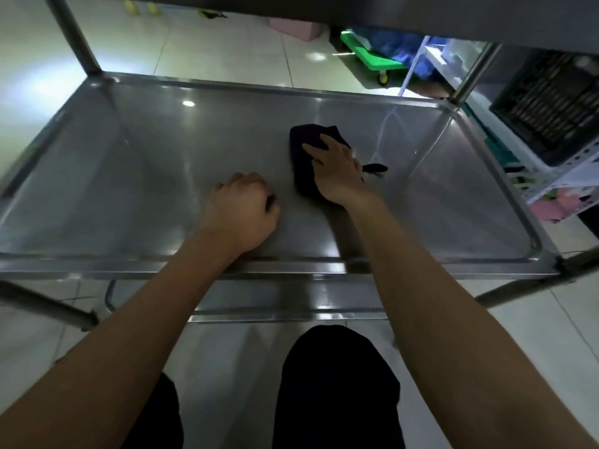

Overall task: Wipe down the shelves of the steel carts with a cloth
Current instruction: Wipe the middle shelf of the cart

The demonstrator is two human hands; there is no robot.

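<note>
Mid-wipe: right hand (337, 171) spread flat on cloth (303, 157); left hand (243, 212) fisted, empty, on shelf (129, 176). Next: likely sweep toward unwiped left side.

No text, label, brand or number can be read anywhere.

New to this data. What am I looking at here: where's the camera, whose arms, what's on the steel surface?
There is one picture, from a wide-angle camera worn on a person's head, looking down at their own bare arms. No robot is involved. The surface is a shelf of a steel cart, under another shelf. The right hand presses a dark cloth flat on the steel with straight fingers, for wiping. The left hand rests on the shelf as a loose fist and seems to hold nothing. Behind are a tiled floor and storage racks.
</note>
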